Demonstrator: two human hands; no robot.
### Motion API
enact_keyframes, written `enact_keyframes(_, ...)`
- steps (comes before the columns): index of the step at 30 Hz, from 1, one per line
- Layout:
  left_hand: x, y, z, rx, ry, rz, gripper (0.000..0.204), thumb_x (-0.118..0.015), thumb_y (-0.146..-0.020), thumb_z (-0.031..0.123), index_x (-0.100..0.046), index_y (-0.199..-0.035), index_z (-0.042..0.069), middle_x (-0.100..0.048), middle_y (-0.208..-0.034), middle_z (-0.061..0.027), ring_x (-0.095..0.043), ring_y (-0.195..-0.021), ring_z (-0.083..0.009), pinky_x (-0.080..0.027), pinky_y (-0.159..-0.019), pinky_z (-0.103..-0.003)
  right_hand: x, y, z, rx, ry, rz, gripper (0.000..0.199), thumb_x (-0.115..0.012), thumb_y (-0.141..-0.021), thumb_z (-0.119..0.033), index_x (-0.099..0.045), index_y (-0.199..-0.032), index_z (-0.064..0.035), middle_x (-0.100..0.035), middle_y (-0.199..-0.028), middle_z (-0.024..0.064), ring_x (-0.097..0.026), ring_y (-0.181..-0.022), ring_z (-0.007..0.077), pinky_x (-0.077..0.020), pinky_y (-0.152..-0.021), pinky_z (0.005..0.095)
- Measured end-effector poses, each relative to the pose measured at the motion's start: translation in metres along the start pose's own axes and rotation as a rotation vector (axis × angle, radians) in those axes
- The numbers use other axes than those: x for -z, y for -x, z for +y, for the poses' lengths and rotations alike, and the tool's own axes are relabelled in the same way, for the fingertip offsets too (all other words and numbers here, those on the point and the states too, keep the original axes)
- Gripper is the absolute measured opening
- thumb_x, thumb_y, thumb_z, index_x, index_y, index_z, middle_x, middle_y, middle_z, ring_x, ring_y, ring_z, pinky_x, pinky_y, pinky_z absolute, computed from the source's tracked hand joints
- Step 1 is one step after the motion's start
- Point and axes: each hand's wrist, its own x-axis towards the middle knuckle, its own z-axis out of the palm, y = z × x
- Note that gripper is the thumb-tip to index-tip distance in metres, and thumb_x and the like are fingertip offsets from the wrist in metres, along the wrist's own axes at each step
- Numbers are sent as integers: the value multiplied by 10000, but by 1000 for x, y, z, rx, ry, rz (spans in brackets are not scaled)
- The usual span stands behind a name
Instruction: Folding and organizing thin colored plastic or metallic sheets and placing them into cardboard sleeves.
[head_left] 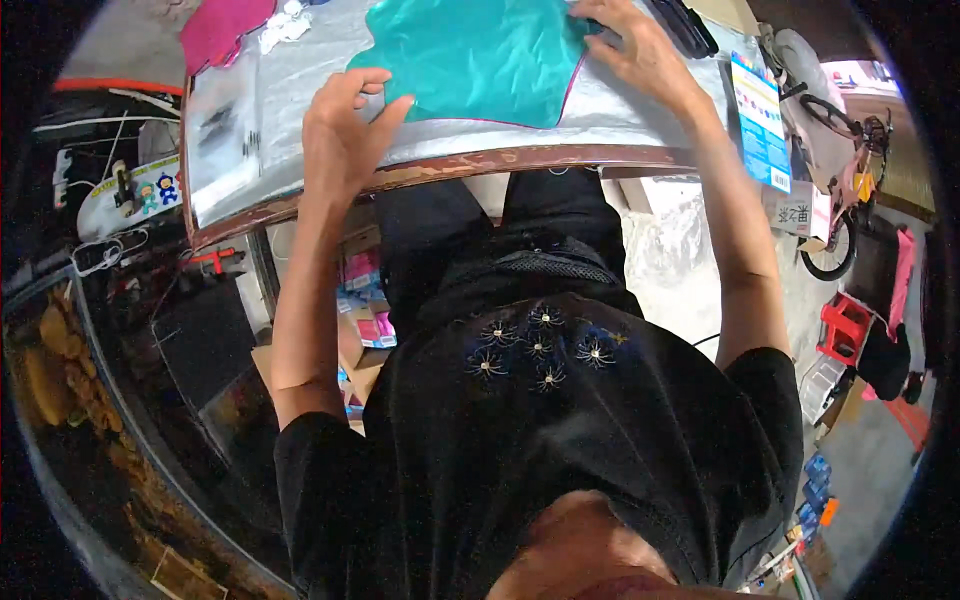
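Note:
A shiny teal piece of thin fabric (480, 60) with a wavy left outline lies spread on the table, a thin magenta line showing along its lower and right edge. At its left edge is my left hand (345, 120), thumb and fingers apart, the tips touching or just over the fabric. My right hand (640, 55) is at the upper right edge of the same piece, its fingers bent but spread from the thumb. Neither hand visibly grips the fabric. What lies under the teal piece is hidden, apart from that magenta edge.
A wooden-edged table (520, 158) carries a magenta piece (222, 30), a crumpled white bit (286, 25), a clear plastic bag (222, 135), a black case (685, 28) and a blue-and-white package (760, 120). A small bicycle (845, 190) and a red stool (845, 328) stand to the right.

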Motion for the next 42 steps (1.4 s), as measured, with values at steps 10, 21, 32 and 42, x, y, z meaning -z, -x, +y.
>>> enact_keyframes(10,-4,3,3,25,-10,2,347,-837,-764,212,-687,-1040,64,-682,-949,-122,-649,-891,-285,-522,-782,-401,-7,13,19,119,149,-20,345,-623,-888,-52,-622,-1233,-30,-606,-1305,129,-582,-1196,343,-458,-1045,401)
enact_keyframes(21,-3,0,-1,7,13,21,331,-836,-754,203,-691,-1027,85,-677,-933,-115,-644,-899,-312,-507,-786,-428,-20,18,-14,243,46,-136,439,-578,-825,93,-626,-1236,-57,-607,-1298,113,-585,-1180,343,-503,-979,410)
enact_keyframes(32,22,-28,-2,-544,66,-342,205,-725,-780,88,-676,-979,67,-665,-969,-111,-657,-901,-324,-542,-796,-425,-26,26,-11,251,45,-85,473,-563,-802,104,-622,-1241,-60,-603,-1301,126,-588,-1164,345,-493,-989,422)
enact_keyframes(42,2,-33,16,-594,-373,-324,100,-647,-765,82,-616,-830,13,-631,-850,-131,-670,-846,-334,-558,-743,-437,-19,25,-10,260,67,-150,453,-560,-825,-10,-607,-1272,-58,-587,-1332,133,-580,-1183,344,-470,-1034,422)
